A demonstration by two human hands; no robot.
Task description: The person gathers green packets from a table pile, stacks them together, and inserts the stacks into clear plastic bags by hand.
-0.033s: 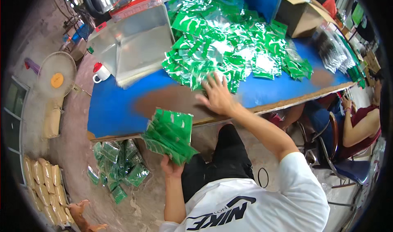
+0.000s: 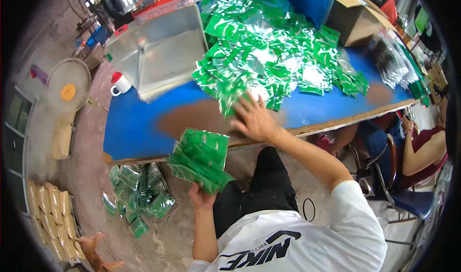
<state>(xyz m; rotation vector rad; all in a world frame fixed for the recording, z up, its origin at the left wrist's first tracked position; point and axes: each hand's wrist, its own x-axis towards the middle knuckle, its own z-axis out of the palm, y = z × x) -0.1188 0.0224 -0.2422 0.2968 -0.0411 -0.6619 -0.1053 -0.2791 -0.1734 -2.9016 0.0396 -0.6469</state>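
Note:
My left hand [image 2: 204,196] is closed around the lower end of a stack of flat green plastic packets [image 2: 201,152], held over my lap just off the table's near edge. My right hand [image 2: 258,121] reaches over the table with its fingers spread. Its fingertips are at the near edge of a large heap of shiny green packets [image 2: 269,46]. One packet [image 2: 231,95] beside those fingertips is smeared by motion; whether they touch it I cannot tell.
Clear plastic sheets [image 2: 173,60] lie in a tray next to a white mug [image 2: 120,83] on the blue table [image 2: 129,132]. More green packets [image 2: 141,190] lie on the floor. A cardboard box [image 2: 357,15] stands far right. A person [image 2: 425,152] sits at right.
My right hand has shifted slightly toward me. A blurred green packet now shows more plainly near its fingertips, at the heap's near edge. My left hand keeps its stack.

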